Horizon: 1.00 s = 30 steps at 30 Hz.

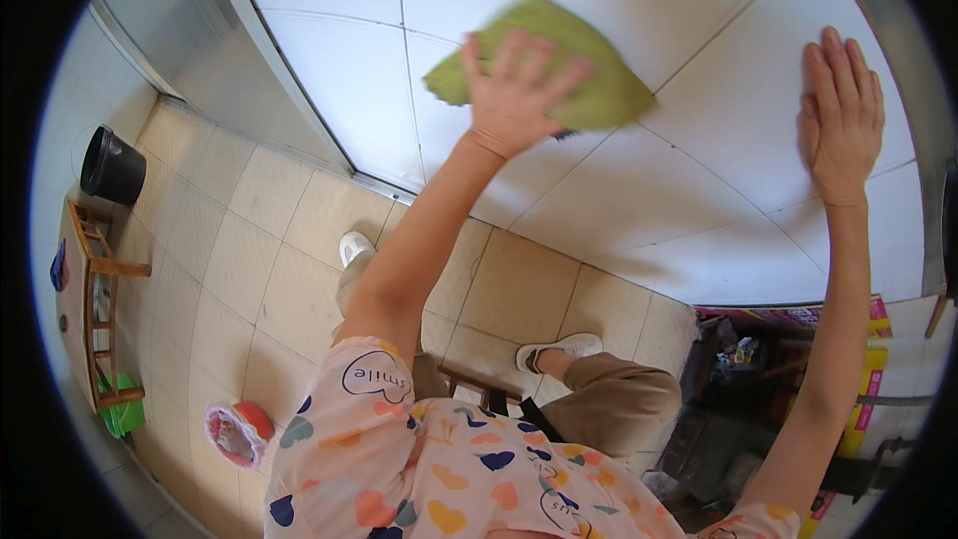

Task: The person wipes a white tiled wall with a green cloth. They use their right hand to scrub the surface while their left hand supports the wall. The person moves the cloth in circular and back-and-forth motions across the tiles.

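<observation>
My left hand (pixel 516 93) is spread flat over a green cloth (pixel 606 86) and presses it against the white tiled wall (pixel 673 187). Both the hand and the cloth are blurred. Farther right, my right hand (pixel 846 112) rests with its palm side on the same wall, fingers extended and holding nothing. A metal-framed sliding door (pixel 284 60) borders the tiles on the left.
A stool (pixel 486 383) stands between my legs. On the tiled floor (pixel 299 254) at left are a black bucket (pixel 116 165), a wooden chair (pixel 93 292), a green bin (pixel 123 408) and a red lined bin (pixel 251 427). Dark clutter (pixel 711 427) lies right.
</observation>
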{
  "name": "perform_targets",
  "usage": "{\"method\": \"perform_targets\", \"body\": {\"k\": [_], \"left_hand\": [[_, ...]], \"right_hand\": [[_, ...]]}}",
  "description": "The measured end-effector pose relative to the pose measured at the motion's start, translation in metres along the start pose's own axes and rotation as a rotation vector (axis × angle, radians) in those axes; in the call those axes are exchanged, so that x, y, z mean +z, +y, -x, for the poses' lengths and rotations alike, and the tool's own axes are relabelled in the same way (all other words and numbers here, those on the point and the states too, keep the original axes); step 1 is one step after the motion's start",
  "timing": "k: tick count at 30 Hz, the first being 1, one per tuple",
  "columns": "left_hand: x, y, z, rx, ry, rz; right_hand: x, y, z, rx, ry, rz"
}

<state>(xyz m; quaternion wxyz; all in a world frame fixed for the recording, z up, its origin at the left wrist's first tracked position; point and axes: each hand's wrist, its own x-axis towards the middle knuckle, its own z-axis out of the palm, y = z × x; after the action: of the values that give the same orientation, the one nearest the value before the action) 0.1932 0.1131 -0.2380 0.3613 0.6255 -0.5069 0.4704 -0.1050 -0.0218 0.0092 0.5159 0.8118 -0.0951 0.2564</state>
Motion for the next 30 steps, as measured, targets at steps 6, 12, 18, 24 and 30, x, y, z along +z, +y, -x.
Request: {"method": "perform_targets", "body": {"k": [6,12,18,24,30], "left_hand": [[0.01,-0.071,0.031,-1.306,0.543,0.36],[0.036,0.06,0.04,-1.681,0.508,0.716],[0.013,0.12,0.016,-0.394,0.018,0.351],[0.037,0.029,0.051,-0.627,0.357,0.213],[0.062,-0.026,0.133,-1.68,0.605,0.625]], "right_hand": [[0.01,0.008,0.005,-0.027,0.049,-0.033],[0.006,0.009,-0.002,-0.061,0.069,-0.022],[0.009,0.007,0.001,-0.047,0.035,0.004],[0.012,0.013,0.002,-0.047,0.025,0.006],[0.009,0.02,0.006,-0.099,0.036,0.053]]}}
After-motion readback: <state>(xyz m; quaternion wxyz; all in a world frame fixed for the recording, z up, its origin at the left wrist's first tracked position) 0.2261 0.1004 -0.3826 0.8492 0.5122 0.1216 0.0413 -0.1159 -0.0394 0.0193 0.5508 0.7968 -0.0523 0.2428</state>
